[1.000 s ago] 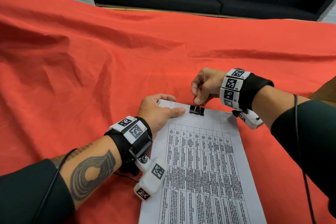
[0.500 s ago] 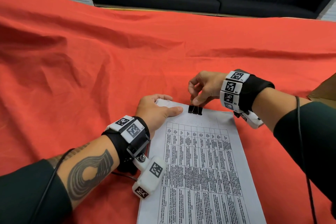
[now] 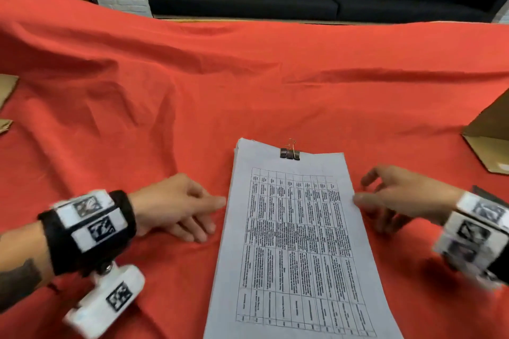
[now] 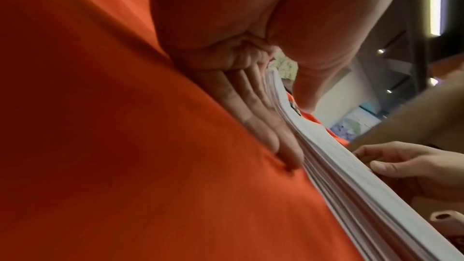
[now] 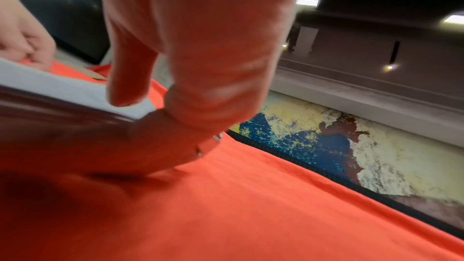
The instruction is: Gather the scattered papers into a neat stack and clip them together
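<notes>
Hands (image 3: 176,201) flanking one clipped stack (image 3: 297,242)

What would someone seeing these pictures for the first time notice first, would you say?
Most likely the white paper stack with its printed table, lying in the near middle of the bright red tablecloth that covers the whole surface. A black binder clip sits on the stack's far edge. The left hand and right hand flank the stack's long sides, fingers relaxed at its edges.
</notes>
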Motion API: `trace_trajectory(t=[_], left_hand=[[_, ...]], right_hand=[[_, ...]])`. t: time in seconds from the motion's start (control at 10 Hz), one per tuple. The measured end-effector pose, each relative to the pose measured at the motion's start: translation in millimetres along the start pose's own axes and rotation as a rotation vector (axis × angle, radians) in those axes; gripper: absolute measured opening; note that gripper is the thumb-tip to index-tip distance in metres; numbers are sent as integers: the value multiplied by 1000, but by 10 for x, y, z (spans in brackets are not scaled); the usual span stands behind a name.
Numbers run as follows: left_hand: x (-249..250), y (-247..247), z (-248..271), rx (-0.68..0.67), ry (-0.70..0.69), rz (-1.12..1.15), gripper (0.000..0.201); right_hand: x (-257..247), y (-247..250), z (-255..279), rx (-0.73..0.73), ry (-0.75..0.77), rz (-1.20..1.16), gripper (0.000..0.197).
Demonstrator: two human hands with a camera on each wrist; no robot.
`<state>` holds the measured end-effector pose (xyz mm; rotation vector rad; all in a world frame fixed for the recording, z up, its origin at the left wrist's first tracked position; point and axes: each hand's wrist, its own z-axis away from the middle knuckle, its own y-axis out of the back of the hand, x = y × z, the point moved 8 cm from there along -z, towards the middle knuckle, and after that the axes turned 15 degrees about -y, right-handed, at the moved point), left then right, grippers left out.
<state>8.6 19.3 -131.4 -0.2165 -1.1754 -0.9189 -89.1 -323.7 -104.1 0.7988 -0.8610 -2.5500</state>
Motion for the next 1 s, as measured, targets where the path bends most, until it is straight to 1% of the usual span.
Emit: trace_trajectory(t=[0.1, 0.2, 0.3, 0.4, 0.5, 0.6, 0.7, 0.8, 0.9, 1.0], left_hand=[[-83, -322, 365, -156, 44, -88, 42], [-130, -615, 660, -318, 65, -151, 48], [-147, -744, 815, -350, 59, -141, 36], [-130, -780, 793, -259, 14, -170, 28], [-47, -762, 612, -108, -66, -219, 16], [91, -658, 351, 30, -113, -228, 6], [231, -595, 130, 103, -141, -240, 11], [266, -622, 83, 91, -133, -249, 25], [193, -670, 241, 8, -87, -280, 19], [-5, -667, 545, -53, -64, -321, 35]], right_hand=[[301, -369, 453, -104, 24, 10, 27], [484, -587, 839, -132, 93, 4, 35], [590, -678, 1011, -28, 196, 167, 63], [605, -727, 953, 46, 224, 278, 69], [438, -637, 810, 97, 254, 304, 52], [252, -477, 559, 141, 234, 354, 33], [135, -286, 253, 215, 161, 373, 35], [113, -187, 151, 215, 130, 334, 34], [215, -207, 339, 142, 156, 247, 27], [623, -383, 632, -45, 149, 81, 19]])
